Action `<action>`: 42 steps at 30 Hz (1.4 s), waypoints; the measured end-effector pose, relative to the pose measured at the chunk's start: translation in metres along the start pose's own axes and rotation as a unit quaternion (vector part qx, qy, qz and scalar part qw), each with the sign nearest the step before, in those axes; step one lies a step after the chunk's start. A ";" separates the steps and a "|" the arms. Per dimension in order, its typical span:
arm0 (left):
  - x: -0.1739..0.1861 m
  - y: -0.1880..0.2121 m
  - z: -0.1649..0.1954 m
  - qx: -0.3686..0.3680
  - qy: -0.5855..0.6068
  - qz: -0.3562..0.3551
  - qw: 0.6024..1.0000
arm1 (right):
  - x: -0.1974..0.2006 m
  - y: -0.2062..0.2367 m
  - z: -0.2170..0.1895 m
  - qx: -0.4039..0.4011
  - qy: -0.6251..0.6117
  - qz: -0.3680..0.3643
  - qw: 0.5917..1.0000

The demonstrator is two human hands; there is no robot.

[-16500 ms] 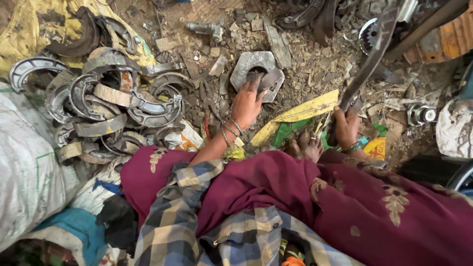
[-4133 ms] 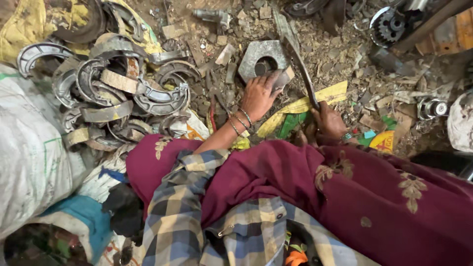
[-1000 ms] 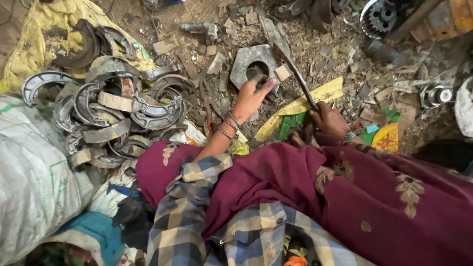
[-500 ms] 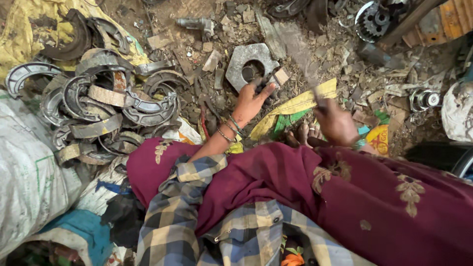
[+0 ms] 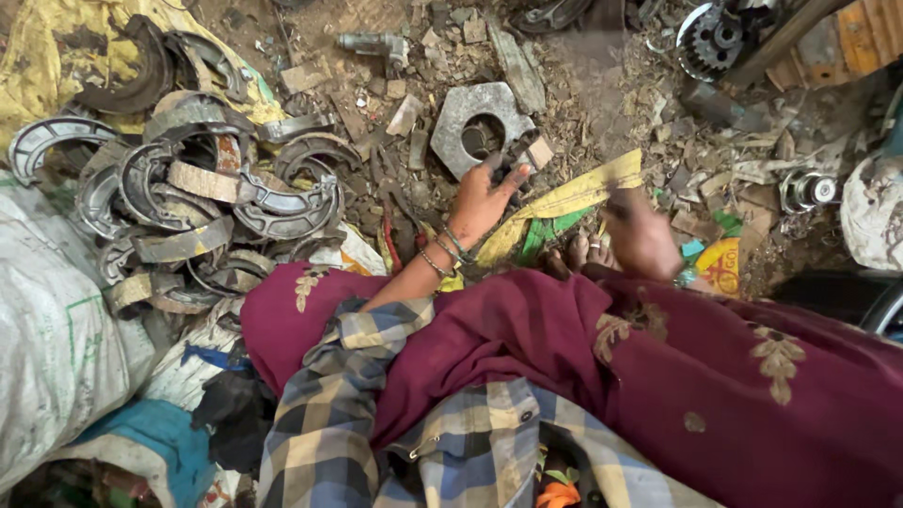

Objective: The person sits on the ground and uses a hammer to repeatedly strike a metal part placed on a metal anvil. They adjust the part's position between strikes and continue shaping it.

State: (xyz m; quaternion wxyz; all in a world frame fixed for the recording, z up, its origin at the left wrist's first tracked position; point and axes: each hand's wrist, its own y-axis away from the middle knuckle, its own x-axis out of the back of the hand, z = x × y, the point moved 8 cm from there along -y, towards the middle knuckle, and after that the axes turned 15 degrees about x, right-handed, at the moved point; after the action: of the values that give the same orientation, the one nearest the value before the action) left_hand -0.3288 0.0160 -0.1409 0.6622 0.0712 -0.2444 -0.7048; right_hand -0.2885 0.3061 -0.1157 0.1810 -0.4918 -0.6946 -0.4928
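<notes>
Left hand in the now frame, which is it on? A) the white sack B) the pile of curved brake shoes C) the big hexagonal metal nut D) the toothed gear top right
C: the left hand reaches up to the hexagonal nut, fingers at its lower edge, apart from the brake shoes.

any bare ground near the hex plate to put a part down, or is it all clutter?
Little bare ground. The clearest patch is the dirt strip right of the hex plate, toward the gear; it is thinly littered with chips. Left of the plate, the pile of curved brake shoes is crowded. The left hand fills the near side, the right hand blurred beside it.
</notes>
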 end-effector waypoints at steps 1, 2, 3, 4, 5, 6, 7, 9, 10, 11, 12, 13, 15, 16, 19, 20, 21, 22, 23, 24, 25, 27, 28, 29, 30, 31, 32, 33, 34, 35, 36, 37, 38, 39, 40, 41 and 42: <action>0.000 0.001 0.003 -0.008 0.009 0.004 1.000 | -0.007 -0.002 -0.009 0.034 0.036 -0.023 0.999; 0.000 0.002 0.005 -0.017 0.019 0.008 1.000 | -0.013 -0.002 -0.018 0.068 0.073 -0.045 0.994; 0.000 0.003 0.006 -0.024 0.028 0.012 0.999 | -0.017 -0.001 -0.026 0.101 0.109 -0.068 0.987; 0.001 0.004 0.009 -0.041 0.019 0.029 0.999 | -0.006 0.001 -0.040 0.168 0.103 0.000 0.980; 0.002 0.005 0.009 -0.054 0.008 0.046 0.997 | 0.009 0.006 -0.052 0.231 0.093 0.065 0.966; 0.002 0.007 0.009 -0.064 -0.001 0.060 0.996 | 0.025 0.014 -0.061 0.290 0.084 0.127 0.945; -0.001 0.006 0.006 -0.051 0.029 0.038 0.998 | 0.036 0.013 -0.043 0.189 0.012 0.147 0.971; -0.006 0.003 0.002 -0.032 0.087 -0.006 0.996 | 0.049 0.019 -0.005 -0.021 -0.131 0.184 0.974; -0.008 0.002 0.000 -0.019 0.088 -0.010 0.996 | 0.063 0.018 -0.030 0.178 -0.231 0.237 0.927; -0.009 0.000 -0.002 -0.005 0.089 -0.014 0.996 | 0.078 0.030 -0.054 0.378 -0.287 0.284 0.833; -0.011 -0.001 -0.003 0.009 0.089 -0.019 0.996 | 0.082 0.041 -0.065 0.486 -0.295 0.299 0.766; -0.009 -0.001 0.002 -0.013 0.080 -0.005 0.997 | 0.071 0.034 -0.069 0.478 -0.252 0.267 0.798; -0.005 0.001 0.010 -0.055 0.059 0.026 0.996 | 0.016 0.000 -0.042 0.211 -0.031 0.061 0.975; -0.004 0.000 0.011 -0.055 0.055 0.030 0.997 | -0.001 -0.004 -0.029 0.131 0.048 -0.018 0.990; -0.004 -0.001 0.007 -0.027 0.041 0.032 0.998 | 0.001 -0.002 -0.042 0.196 0.123 0.020 0.973; -0.005 -0.002 0.002 0.000 0.032 0.022 0.999 | 0.014 0.004 -0.053 0.253 0.120 0.082 0.956; -0.007 -0.003 -0.003 0.030 0.025 0.010 0.999 | 0.030 0.015 -0.067 0.337 0.104 0.150 0.924; -0.007 -0.003 -0.003 0.022 0.041 0.009 0.999 | 0.040 0.012 -0.044 0.199 0.029 0.156 0.967; -0.007 -0.003 -0.002 0.012 0.057 0.007 0.998 | 0.047 0.015 -0.021 0.055 -0.046 0.161 0.984; -0.007 -0.002 -0.001 -0.001 0.074 0.005 0.997 | 0.062 0.022 -0.044 0.213 -0.141 0.226 0.940; -0.008 -0.003 -0.001 0.003 0.082 0.003 0.997 | 0.078 0.036 -0.064 0.366 -0.229 0.282 0.857; -0.008 -0.004 -0.003 0.012 0.097 0.001 0.995 | 0.073 0.039 -0.082 0.442 -0.239 0.240 0.831; -0.009 -0.005 -0.003 0.015 0.079 0.001 0.997 | 0.050 0.025 -0.080 0.366 -0.164 0.149 0.904; -0.010 -0.005 -0.003 0.018 0.061 0.002 0.998 | 0.026 0.013 -0.073 0.282 -0.087 0.054 0.954; -0.010 -0.006 -0.003 0.019 0.043 0.002 0.999 | 0.004 0.006 -0.061 0.192 -0.006 -0.040 0.980; -0.008 -0.005 0.002 -0.012 0.048 0.012 0.999 | -0.015 0.005 -0.045 0.098 0.076 -0.132 0.983; -0.006 -0.004 0.006 -0.042 0.055 0.023 0.997 | -0.012 0.002 -0.052 0.150 0.078 -0.089 0.982; -0.003 -0.001 0.010 -0.070 0.059 0.033 0.995 | -0.008 0.001 -0.060 0.200 0.079 -0.047 0.975; -0.004 -0.002 0.009 -0.067 0.058 0.036 0.995 | 0.001 0.004 -0.065 0.250 0.078 -0.002 0.965; -0.003 -0.001 0.007 -0.059 0.053 0.037 0.996 | 0.009 0.004 -0.052 0.183 0.018 0.032 0.982; -0.004 -0.001 0.005 -0.049 0.052 0.037 0.997 | 0.020 0.007 -0.036 0.111 -0.040 0.063 0.991; -0.005 -0.001 0.002 -0.037 0.071 0.020 0.997 | 0.028 0.012 -0.022 0.038 -0.097 0.094 0.990; -0.007 -0.001 0.001 -0.027 0.090 0.003 0.996 | 0.047 0.017 -0.030 0.122 -0.173 0.182 0.960; -0.009 -0.002 0.000 -0.020 0.111 -0.015 0.994 | 0.067 0.025 -0.037 0.204 -0.245 0.267 0.909; -0.009 -0.003 -0.002 -0.007 0.104 -0.014 0.994 | 0.076 0.032 -0.050 0.303 -0.290 0.299 0.857; -0.009 -0.003 -0.003 0.006 0.096 -0.012 0.995 | 0.085 0.041 -0.061 0.398 -0.332 0.325 0.791; -0.010 -0.005 -0.004 0.021 0.088 -0.011 0.996 | 0.088 0.050 -0.071 0.485 -0.368 0.346 0.714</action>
State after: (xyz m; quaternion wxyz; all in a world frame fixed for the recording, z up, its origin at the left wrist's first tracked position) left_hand -0.3301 0.0243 -0.1487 0.6721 0.1494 -0.1986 -0.6975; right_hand -0.3020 0.2907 0.0066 0.2827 -0.6847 -0.6316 0.2289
